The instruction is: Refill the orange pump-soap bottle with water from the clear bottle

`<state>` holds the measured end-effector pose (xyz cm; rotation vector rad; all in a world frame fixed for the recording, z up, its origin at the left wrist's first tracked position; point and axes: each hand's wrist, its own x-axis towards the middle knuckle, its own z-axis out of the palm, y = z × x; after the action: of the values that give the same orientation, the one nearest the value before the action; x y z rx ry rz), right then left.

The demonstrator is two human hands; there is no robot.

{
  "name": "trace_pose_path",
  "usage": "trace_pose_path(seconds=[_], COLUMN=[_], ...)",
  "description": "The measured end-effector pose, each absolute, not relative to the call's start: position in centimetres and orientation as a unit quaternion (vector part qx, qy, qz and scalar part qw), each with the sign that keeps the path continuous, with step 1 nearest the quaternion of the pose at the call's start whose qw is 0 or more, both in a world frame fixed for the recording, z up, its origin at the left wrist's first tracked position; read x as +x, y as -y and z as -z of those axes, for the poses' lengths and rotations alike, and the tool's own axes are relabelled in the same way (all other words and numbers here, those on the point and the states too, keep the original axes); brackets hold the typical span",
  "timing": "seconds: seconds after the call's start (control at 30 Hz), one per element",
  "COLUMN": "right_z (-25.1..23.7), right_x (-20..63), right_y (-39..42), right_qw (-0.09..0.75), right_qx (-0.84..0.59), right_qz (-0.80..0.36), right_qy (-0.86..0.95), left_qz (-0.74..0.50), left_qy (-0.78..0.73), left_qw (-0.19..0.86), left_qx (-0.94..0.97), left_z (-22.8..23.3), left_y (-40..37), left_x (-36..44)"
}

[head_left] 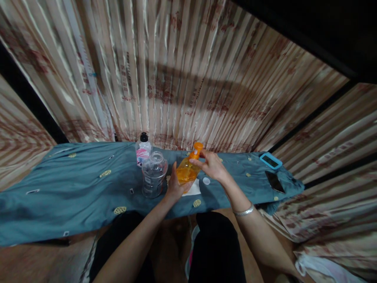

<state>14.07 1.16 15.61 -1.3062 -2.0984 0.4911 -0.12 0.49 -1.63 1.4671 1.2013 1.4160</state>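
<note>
My left hand is wrapped round the lower body of a clear pump bottle with orange liquid in it. The bottle tilts to the right, above the cloth. At its top, the fingers of my right hand grip the orange pump head. Just left of my left hand stands a large clear plastic jar. Behind that jar is a bottle with a black cap and a pink label. A white paper lies partly hidden beneath the tilted bottle.
A teal patterned cloth covers the long table. Toward the right end lie a blue-framed device and a dark phone. A small white disc rests near my right wrist. Pleated curtains hang close behind the table.
</note>
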Motion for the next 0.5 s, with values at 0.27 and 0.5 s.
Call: trace_pose_path(seconds=[0.27,0.5], right_z=[-14.6,-14.1], right_x=[14.4,14.1], right_y=[-0.8,-1.2], right_qw=[0.357,0.360], right_qx=[-0.492,-0.480], right_qz=[-0.206,-0.201], right_qy=[0.766,0.774], left_qz=[-0.546,-0.550], left_qy=[-0.472,-0.469], left_qw=[0.383,0.383], left_qx=[0.577,0.575], left_z=[1.6,1.7], left_y=[-0.4,-0.6], left_x=[-0.2,-0.3])
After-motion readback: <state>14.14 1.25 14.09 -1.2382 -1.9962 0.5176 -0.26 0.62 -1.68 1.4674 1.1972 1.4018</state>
